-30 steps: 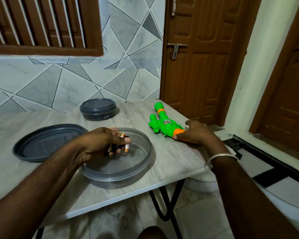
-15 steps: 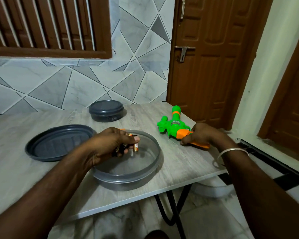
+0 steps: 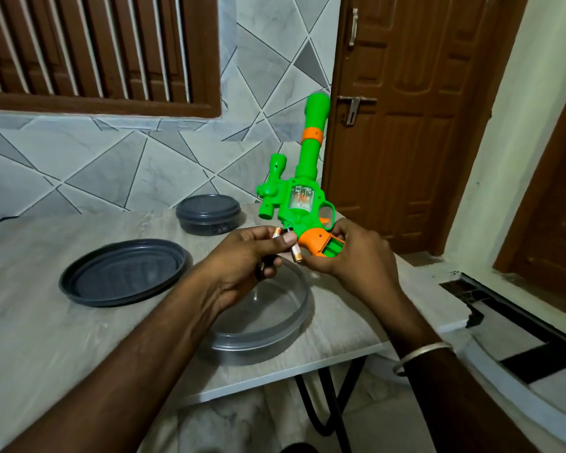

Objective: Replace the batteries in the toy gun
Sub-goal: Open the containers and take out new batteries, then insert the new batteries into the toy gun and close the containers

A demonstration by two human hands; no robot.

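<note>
A green and orange toy gun [image 3: 303,178] is held up above the table, barrel pointing up and away. My right hand [image 3: 350,253] grips its orange handle, where an open green battery slot shows. My left hand [image 3: 242,266] is closed on a few batteries [image 3: 295,253]; one copper-tipped battery sticks out between thumb and finger, right beside the handle's base. Another dark battery shows under my fingers. Both hands meet above the clear round container [image 3: 262,325].
A dark round lid [image 3: 121,276] lies on the grey table [image 3: 46,338] to the left. A small closed dark container [image 3: 208,214] stands at the back. The table's right edge is near my right wrist, with a brown door behind and floor below.
My right hand lifted the gun off the table and stood it upright. My left hand rose out of the clear container with the batteries and came to the handle.
</note>
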